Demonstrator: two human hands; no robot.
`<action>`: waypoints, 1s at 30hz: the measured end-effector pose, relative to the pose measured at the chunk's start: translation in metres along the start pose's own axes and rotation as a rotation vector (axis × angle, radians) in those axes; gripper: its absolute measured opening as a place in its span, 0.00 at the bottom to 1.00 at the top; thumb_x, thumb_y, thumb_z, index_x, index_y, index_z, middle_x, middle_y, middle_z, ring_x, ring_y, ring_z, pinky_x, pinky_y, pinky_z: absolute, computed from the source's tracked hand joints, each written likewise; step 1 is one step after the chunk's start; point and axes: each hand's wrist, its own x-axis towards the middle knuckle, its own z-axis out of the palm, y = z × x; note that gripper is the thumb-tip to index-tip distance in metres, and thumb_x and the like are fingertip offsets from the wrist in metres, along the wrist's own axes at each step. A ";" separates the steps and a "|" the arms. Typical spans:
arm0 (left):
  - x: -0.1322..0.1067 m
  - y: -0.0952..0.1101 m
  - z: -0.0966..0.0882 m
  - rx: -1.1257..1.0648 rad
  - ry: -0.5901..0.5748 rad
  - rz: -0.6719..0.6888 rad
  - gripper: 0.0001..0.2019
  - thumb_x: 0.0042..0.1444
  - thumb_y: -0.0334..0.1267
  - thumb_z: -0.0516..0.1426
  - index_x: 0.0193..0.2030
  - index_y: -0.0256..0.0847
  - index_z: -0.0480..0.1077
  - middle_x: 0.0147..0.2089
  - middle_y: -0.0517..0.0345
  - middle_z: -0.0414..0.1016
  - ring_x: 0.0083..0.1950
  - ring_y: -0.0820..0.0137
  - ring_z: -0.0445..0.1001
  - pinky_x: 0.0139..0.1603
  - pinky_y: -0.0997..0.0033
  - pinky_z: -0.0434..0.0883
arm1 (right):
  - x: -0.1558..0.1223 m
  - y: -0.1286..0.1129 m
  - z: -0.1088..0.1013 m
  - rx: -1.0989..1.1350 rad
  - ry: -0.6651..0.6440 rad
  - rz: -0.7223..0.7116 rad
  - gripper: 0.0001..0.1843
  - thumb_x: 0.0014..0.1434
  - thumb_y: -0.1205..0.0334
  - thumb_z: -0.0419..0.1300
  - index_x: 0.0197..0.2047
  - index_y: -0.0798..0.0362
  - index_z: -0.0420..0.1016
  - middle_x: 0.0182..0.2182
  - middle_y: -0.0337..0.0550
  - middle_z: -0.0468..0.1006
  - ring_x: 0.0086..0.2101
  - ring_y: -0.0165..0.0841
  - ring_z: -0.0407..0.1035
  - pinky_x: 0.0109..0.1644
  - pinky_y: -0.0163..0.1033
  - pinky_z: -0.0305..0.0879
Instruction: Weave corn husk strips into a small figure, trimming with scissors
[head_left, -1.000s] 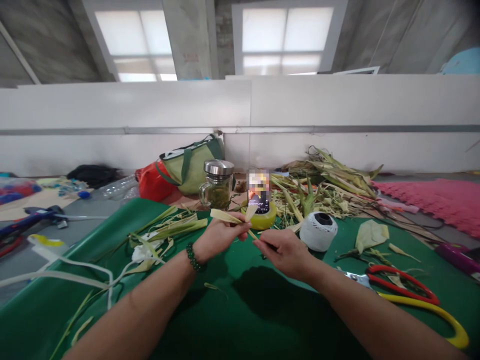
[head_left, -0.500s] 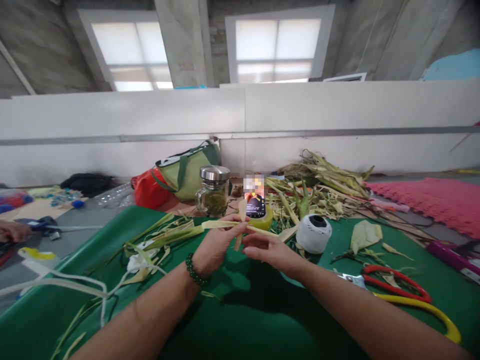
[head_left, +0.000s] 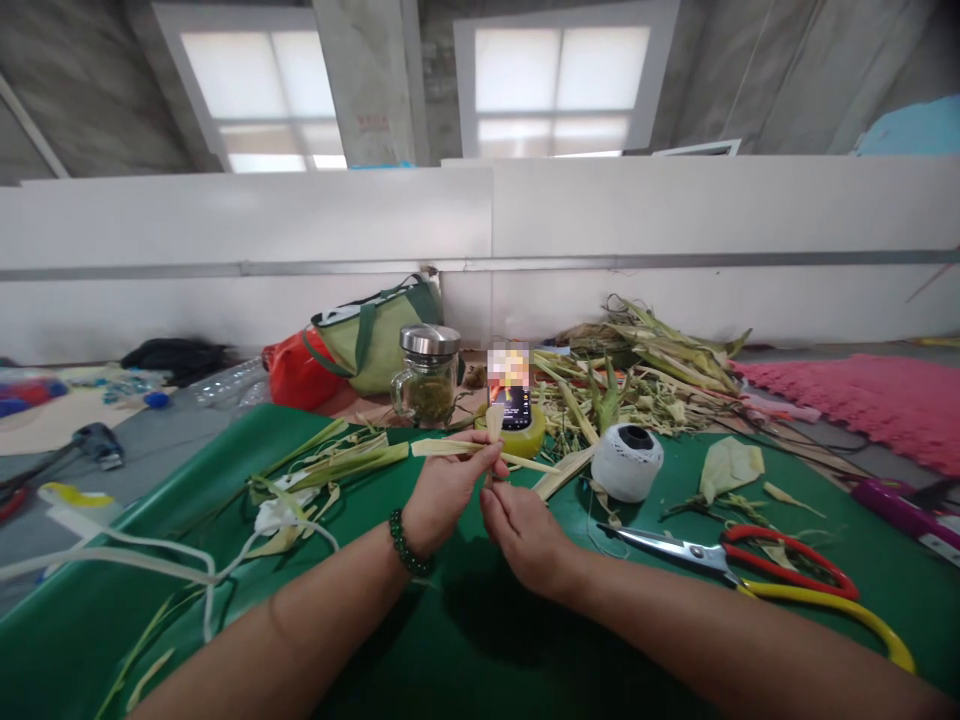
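Note:
My left hand, with a green bead bracelet at its wrist, pinches crossed strips of pale corn husk at their crossing. One strip runs left to right, and another stands up toward the phone. Just below the crossing, my right hand has its fingers closed on the lower end of the upright strip, mostly hidden by the fingers. Behind the husk, a phone leans upright at a roll of yellow tape. A white spool of thread stands right of my hands. Scissors with red and yellow handles lie beyond my right forearm.
A glass jar mug with a steel lid stands behind my left hand, near a green bag. Loose husks are heaped at the back right. A white cord crosses the green mat at left.
My right hand has moved down and left, closing its fingers on the strip's lower end. My right forearm has lowered, uncovering the scissor blades. Another person's hand at far left has left view.

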 end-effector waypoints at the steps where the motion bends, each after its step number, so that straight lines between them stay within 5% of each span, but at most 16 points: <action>1: 0.001 0.000 0.000 0.004 0.002 -0.002 0.11 0.44 0.42 0.62 0.30 0.39 0.67 0.20 0.65 0.70 0.26 0.73 0.70 0.32 0.74 0.68 | -0.001 0.000 0.002 -0.033 0.011 -0.007 0.17 0.64 0.56 0.41 0.23 0.49 0.53 0.18 0.37 0.62 0.20 0.30 0.55 0.25 0.37 0.51; 6: 0.003 -0.004 0.001 -0.054 0.046 -0.071 0.09 0.44 0.39 0.61 0.32 0.40 0.68 0.23 0.62 0.72 0.31 0.70 0.73 0.33 0.73 0.68 | 0.000 0.002 0.002 0.042 -0.058 0.021 0.18 0.64 0.57 0.41 0.24 0.50 0.57 0.19 0.38 0.65 0.22 0.30 0.59 0.27 0.36 0.53; 10: 0.003 -0.003 -0.004 -0.025 0.016 -0.024 0.08 0.44 0.39 0.62 0.30 0.39 0.71 0.30 0.57 0.77 0.40 0.65 0.75 0.38 0.71 0.69 | 0.006 0.010 -0.010 0.164 -0.168 0.099 0.19 0.60 0.48 0.51 0.24 0.53 0.63 0.20 0.37 0.66 0.22 0.29 0.61 0.26 0.35 0.54; 16: 0.006 0.002 -0.013 0.066 -0.095 0.016 0.09 0.44 0.41 0.61 0.26 0.38 0.70 0.24 0.60 0.72 0.32 0.69 0.71 0.36 0.72 0.68 | 0.021 0.024 -0.036 0.455 0.064 0.201 0.21 0.47 0.43 0.62 0.24 0.54 0.65 0.17 0.32 0.63 0.20 0.26 0.57 0.25 0.32 0.54; 24: 0.008 0.015 -0.020 0.479 -0.137 0.155 0.12 0.48 0.41 0.57 0.18 0.40 0.67 0.20 0.61 0.69 0.27 0.71 0.67 0.32 0.73 0.65 | 0.009 0.013 -0.046 -0.068 0.082 -0.119 0.24 0.61 0.50 0.50 0.18 0.54 0.64 0.16 0.35 0.60 0.20 0.26 0.55 0.25 0.34 0.48; 27: 0.012 0.018 -0.028 0.508 -0.168 0.122 0.12 0.48 0.45 0.58 0.22 0.40 0.70 0.21 0.60 0.71 0.29 0.69 0.69 0.33 0.73 0.65 | 0.008 0.013 -0.054 -0.153 0.059 -0.108 0.25 0.62 0.51 0.49 0.17 0.54 0.61 0.16 0.35 0.59 0.19 0.26 0.54 0.25 0.34 0.47; 30: 0.015 0.013 -0.033 0.464 -0.235 0.036 0.13 0.48 0.46 0.58 0.33 0.37 0.73 0.23 0.60 0.71 0.31 0.69 0.69 0.34 0.72 0.66 | 0.013 0.016 -0.065 -0.085 0.048 0.002 0.19 0.60 0.51 0.52 0.24 0.54 0.69 0.19 0.37 0.65 0.22 0.27 0.59 0.25 0.33 0.51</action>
